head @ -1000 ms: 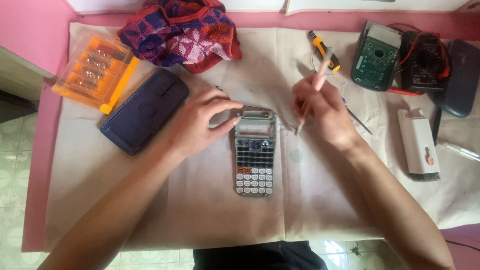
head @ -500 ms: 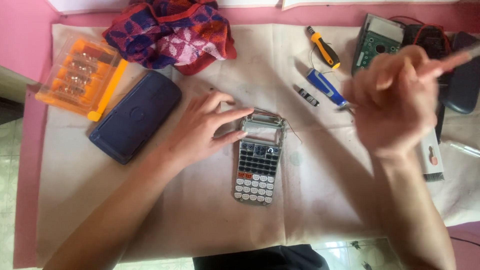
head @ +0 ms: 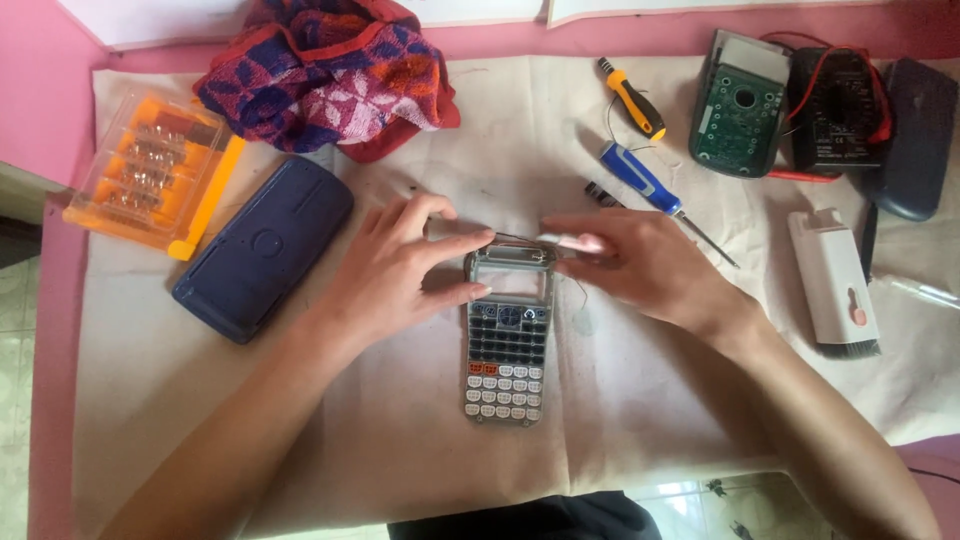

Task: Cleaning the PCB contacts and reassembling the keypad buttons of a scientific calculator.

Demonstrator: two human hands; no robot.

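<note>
A grey calculator (head: 506,350) lies face up in the middle of a cream cloth (head: 640,420), with thin wires at its top end. My left hand (head: 400,270) grips its upper left edge with thumb and fingers. My right hand (head: 640,265) rests at its upper right and holds a thin pink-white tool (head: 570,241), whose tip lies over the calculator's top edge. The display window looks see-through.
A dark blue back cover (head: 262,248) lies left of the hands, an orange bit case (head: 150,175) further left, a patterned cloth (head: 325,70) behind. Two screwdrivers (head: 640,180), an opened multimeter with green board (head: 740,105) and a white brush tool (head: 835,280) lie to the right.
My right hand went up and right toward the multimeter, then came back down to the calculator's top with the thin tool. The left hand stayed on the calculator.
</note>
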